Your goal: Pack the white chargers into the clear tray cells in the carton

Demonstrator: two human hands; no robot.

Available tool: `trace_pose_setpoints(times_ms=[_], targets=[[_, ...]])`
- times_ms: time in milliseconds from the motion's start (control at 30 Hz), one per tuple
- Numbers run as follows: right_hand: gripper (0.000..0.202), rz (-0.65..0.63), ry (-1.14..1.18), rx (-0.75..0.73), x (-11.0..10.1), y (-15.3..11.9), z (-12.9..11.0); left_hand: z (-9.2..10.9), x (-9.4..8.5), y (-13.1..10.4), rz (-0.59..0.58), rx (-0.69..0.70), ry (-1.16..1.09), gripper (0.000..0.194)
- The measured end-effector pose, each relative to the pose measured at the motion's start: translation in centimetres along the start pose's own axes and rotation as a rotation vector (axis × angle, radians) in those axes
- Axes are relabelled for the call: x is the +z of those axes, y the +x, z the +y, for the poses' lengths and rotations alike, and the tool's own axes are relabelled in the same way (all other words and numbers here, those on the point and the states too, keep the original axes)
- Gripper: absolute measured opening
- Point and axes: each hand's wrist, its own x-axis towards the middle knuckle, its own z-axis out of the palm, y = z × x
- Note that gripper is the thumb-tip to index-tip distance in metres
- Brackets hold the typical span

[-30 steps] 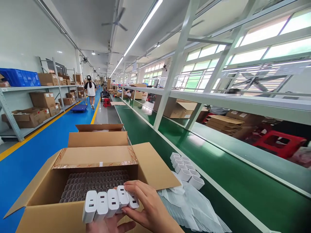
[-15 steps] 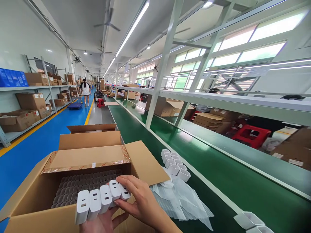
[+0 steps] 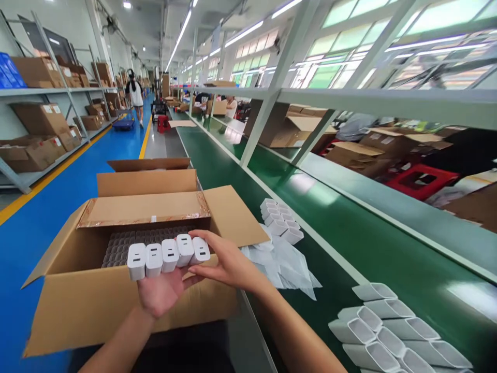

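Note:
Several white charger blocks [image 3: 170, 255] stand side by side in a row, their port ends facing me. Underneath, my left hand [image 3: 161, 291] supports the row on its palm and fingers. At the right end, my right hand [image 3: 223, 261] grips the last blocks between thumb and fingers. The row is just above the near edge of an open cardboard box [image 3: 135, 300], which holds a dark grid of compartments [image 3: 124, 246]. How deep the grid goes cannot be seen.
White hollow sleeves lie in a small group [image 3: 279, 220] and a larger group [image 3: 388, 331] on the green conveyor [image 3: 326, 248]. Thin translucent bags [image 3: 283, 264] lie beside the box flap. Shelves [image 3: 58, 92] stand left; a person [image 3: 135, 96] is far down the aisle.
The view has tipped downward, showing more of the box front and the near sleeves. Both hands still hold the row, now more level and higher in view. The distant person has shifted slightly.

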Motion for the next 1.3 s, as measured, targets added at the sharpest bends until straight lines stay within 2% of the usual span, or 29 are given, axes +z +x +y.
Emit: trace_pose_setpoints(times_ms=[100,200,367,500,567,633,667,733,800,867,933,1033,1100,1167,1300], targets=[[0.051,-0.070,0.050,0.021,-0.5,0.1,0.0,0.2,-0.3,-0.2,0.028,-0.025,0.035,0.062],[0.053,-0.099,0.097,0.000,-0.3,0.3,-0.2,0.1,-0.9,-0.6,0.029,-0.033,0.067,0.060],[0.050,-0.075,0.152,-0.002,0.7,0.7,-0.1,-0.3,-1.7,-0.7,0.022,-0.051,0.052,0.062],[0.048,-0.027,0.205,0.055,0.7,1.3,1.7,0.2,-1.4,0.8,0.086,-0.050,0.171,0.067],[0.058,0.014,0.313,0.022,0.5,1.6,3.8,1.0,-0.5,2.8,0.132,-0.001,0.321,0.069],[0.063,0.091,0.402,0.003,0.3,1.9,6.8,2.3,0.4,6.0,0.147,0.042,0.499,0.069],[0.058,0.146,0.402,0.038,0.3,2.0,8.5,3.0,0.8,8.1,0.143,0.037,0.600,0.069],[0.045,0.241,0.251,0.211,0.5,1.9,11.9,4.0,1.4,13.3,0.125,0.016,0.848,0.068],[0.039,0.241,0.037,0.361,1.1,1.6,14.7,3.7,1.7,19.5,0.062,0.016,1.154,0.069],[0.036,0.185,-0.106,0.372,1.9,1.2,16.3,1.9,2.0,25.9,-0.079,-0.004,1.577,0.072],[0.035,0.122,-0.206,0.309,2.6,0.8,16.9,-1.4,2.3,31.5,-0.435,-0.118,2.169,0.076],[0.035,0.038,-0.371,0.275,3.4,0.8,16.9,-7.4,2.2,37.0,-0.627,-0.243,2.392,0.076],[0.033,0.028,-0.429,0.276,3.6,0.8,16.9,-11.0,1.4,39.0,-0.688,-0.352,2.434,0.073],[0.032,0.027,-0.472,0.269,3.7,0.8,17.0,-13.7,0.2,40.0,-0.733,-0.444,2.469,0.073],[0.026,-0.036,-0.474,0.266,3.7,0.6,17.1,-16.9,-1.9,41.1,-0.742,-0.585,2.469,0.089]])
